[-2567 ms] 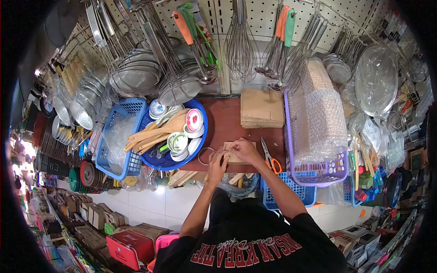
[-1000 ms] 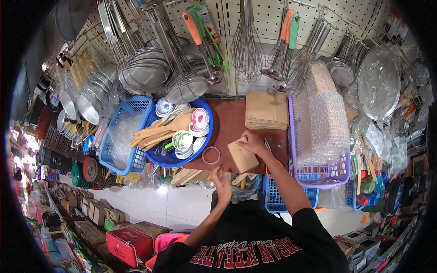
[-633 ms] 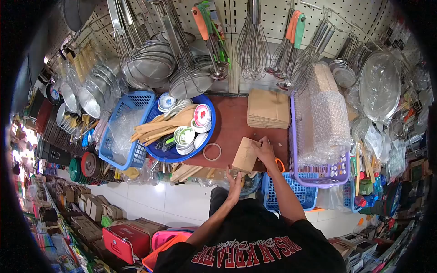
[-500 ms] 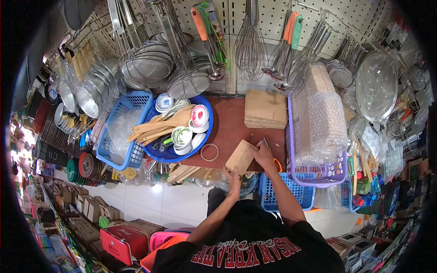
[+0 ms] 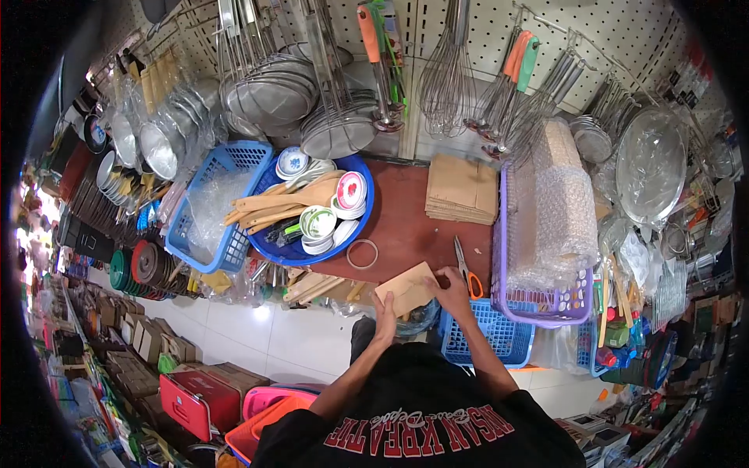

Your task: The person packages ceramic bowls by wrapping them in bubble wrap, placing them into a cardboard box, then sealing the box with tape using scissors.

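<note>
My left hand point(image 5: 385, 316) holds the lower left edge of a small brown cardboard packet point(image 5: 407, 288), just over the front edge of the brown-red tabletop point(image 5: 402, 207). At the packet's right end, the fingers of my right hand point(image 5: 451, 290) are bent against it. What lies inside the packet is hidden. Right of that hand, scissors point(image 5: 467, 270) with orange handles lie on the tabletop, blades pointing away. A tan tape ring point(image 5: 362, 254) lies left of the packet. Farther back is a stack of flat brown cardboard pieces point(image 5: 462, 183).
A blue round basin point(image 5: 367, 175) holds wooden spatulas and small bowls. Beside it stands a blue basket point(image 5: 178, 226) with clear plastic. On the right, a purple basket point(image 5: 538, 312) holds bubble wrap point(image 5: 558, 195). Whisks point(image 5: 449, 86) and strainers point(image 5: 269, 101) hang from the pegboard.
My right hand has moved off the scissors, which now show fully on the tabletop. The packet has turned and shifted slightly left and down. The camera view has shifted a little.
</note>
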Tool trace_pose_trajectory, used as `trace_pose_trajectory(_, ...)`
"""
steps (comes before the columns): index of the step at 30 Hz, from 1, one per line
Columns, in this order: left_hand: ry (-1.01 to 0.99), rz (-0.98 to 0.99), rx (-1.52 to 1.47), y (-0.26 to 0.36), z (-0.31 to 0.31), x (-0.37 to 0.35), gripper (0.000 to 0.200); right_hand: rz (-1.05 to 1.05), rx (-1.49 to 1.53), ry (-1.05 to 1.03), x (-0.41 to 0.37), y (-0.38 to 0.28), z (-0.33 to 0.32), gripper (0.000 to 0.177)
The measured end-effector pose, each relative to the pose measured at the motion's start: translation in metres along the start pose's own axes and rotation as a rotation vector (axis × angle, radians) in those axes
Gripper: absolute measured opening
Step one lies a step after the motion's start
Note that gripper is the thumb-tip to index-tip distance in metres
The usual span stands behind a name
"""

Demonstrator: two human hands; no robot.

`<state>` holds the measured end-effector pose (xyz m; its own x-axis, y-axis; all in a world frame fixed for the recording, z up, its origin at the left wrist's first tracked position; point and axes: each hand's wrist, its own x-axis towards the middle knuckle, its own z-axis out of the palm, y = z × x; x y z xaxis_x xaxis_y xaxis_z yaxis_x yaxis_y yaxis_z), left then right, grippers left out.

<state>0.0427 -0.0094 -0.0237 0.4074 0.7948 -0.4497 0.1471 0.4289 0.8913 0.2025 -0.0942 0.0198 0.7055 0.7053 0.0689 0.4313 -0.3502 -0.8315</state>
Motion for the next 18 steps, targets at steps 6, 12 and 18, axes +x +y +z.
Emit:
trace_pose_trajectory(6, -0.155, 0.029, 0.047, 0.005, -0.057, -0.020, 0.067, 0.288, 0.736, -0.330, -0.032, -0.016, 0.015, 0.065)
trace_pose_trajectory(12, -0.134, 0.074, 0.228, 0.008, -0.093, -0.033, 0.065, 0.343, 0.799, -0.622, -0.037, -0.035, 0.024, 0.073)
trace_pose_trajectory(18, -0.107, 0.160, 0.165, 0.052, -0.112, -0.060, 0.065, 0.269, 0.747, -0.696, -0.031, -0.080, 0.033, 0.068)
